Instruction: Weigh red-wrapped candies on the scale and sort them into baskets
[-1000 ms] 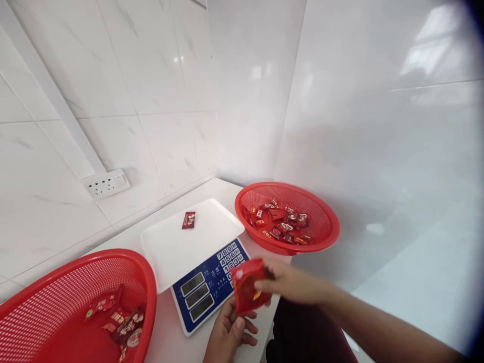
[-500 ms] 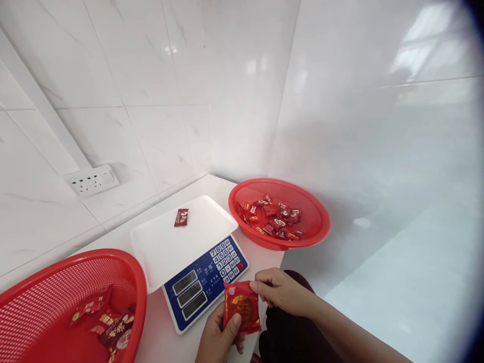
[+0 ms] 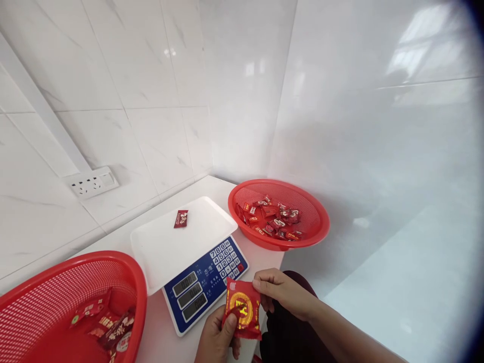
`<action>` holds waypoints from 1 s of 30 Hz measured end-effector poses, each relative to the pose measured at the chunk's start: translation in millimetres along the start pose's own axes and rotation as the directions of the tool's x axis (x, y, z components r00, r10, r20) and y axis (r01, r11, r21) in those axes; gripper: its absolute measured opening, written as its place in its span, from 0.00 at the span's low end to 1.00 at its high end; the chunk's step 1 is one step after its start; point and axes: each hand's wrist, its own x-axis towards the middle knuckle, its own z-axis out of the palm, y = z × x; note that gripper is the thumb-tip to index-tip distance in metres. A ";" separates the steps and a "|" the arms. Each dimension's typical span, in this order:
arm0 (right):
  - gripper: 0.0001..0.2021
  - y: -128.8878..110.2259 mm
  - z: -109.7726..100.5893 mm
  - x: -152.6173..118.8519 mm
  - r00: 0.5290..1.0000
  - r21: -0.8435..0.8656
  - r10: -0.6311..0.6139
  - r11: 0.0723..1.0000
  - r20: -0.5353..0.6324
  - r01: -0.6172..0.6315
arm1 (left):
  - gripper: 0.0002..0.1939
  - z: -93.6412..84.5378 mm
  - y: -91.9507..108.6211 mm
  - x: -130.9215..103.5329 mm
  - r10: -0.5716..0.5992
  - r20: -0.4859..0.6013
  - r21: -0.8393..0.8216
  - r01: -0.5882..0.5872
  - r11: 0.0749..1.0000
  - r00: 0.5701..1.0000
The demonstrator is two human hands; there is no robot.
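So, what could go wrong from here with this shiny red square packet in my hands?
Your left hand and right hand both grip the shiny red square packet with gold print, so pulling might tear it. The round red plastic basket on the right seems to overhang the edge of the white table; a knock could tip it. The small dark-red rectangular packet lies loose on the white scale tray, so a bump may shift it.
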 end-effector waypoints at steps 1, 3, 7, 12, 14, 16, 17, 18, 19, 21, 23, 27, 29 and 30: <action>0.22 0.9 0.3 0.0 1.000 0.009 -0.006 1.000 -0.005 0.007 | 0.24 -1.5 -1.4 0.3 -0.013 0.004 -0.002 0.013 1.000 1.000; 0.23 2.7 0.4 -0.3 1.000 0.032 -0.008 0.999 -0.004 0.008 | 0.25 -4.2 -3.6 0.2 -0.050 0.025 -0.067 0.051 0.996 0.998; 0.23 7.7 0.8 -1.3 0.998 0.140 0.043 0.989 0.040 -0.048 | 0.24 -6.0 -1.0 -3.7 -0.084 0.163 -0.316 0.133 0.939 0.983; 0.22 7.1 6.3 1.5 0.999 0.221 0.043 0.974 0.005 -0.043 | 0.20 -3.2 9.3 -7.3 -0.040 0.151 -0.424 0.102 0.900 0.988; 0.22 2.9 9.2 3.0 0.999 0.234 0.026 0.972 -0.042 -0.015 | 0.22 -1.2 10.5 -7.1 -0.015 0.111 -0.395 0.058 0.917 0.994; 0.22 -2.3 11.8 3.3 0.999 0.213 0.007 0.977 -0.034 0.000 | 0.24 0.9 9.7 -7.2 -0.009 0.103 -0.343 0.044 0.938 0.995; 0.22 -4.8 12.8 3.0 1.000 0.180 -0.003 0.984 -0.006 0.004 | 0.24 1.9 9.2 -7.5 -0.008 0.114 -0.314 0.043 0.949 0.994; 0.22 -7.3 13.7 2.4 1.000 0.136 -0.013 0.991 0.025 0.010 | 0.23 2.7 9.1 -8.1 -0.004 0.130 -0.286 0.041 0.957 0.992; 0.22 -9.6 14.5 1.7 0.998 0.086 -0.024 0.996 0.054 0.019 | 0.23 3.3 9.4 -8.7 0.007 0.145 -0.261 0.031 0.965 0.989; 0.22 -14.1 16.2 1.5 0.995 0.002 -0.047 0.999 0.088 0.047 | 0.23 4.0 11.8 -10.3 0.047 0.170 -0.226 -0.008 0.974 0.984; 0.22 -19.7 18.9 4.4 0.993 -0.042 -0.077 0.996 0.092 0.081 | 0.24 4.0 15.8 -11.7 0.072 0.184 -0.235 -0.027 0.972 0.980; 0.22 -36.8 29.8 23.9 0.989 -0.031 -0.149 0.988 0.005 0.149 | 0.22 4.4 22.6 -13.3 0.053 0.189 -0.288 0.004 0.957 0.981; 0.22 -47.2 36.3 38.1 0.981 0.026 -0.176 0.984 -0.079 0.178 | 0.21 4.9 23.7 -13.5 0.030 0.176 -0.292 0.023 0.956 0.984; 0.22 -51.9 39.3 45.1 0.977 0.063 -0.185 0.979 -0.110 0.193 | 0.21 5.2 23.7 -13.5 0.022 0.166 -0.298 0.029 0.954 0.986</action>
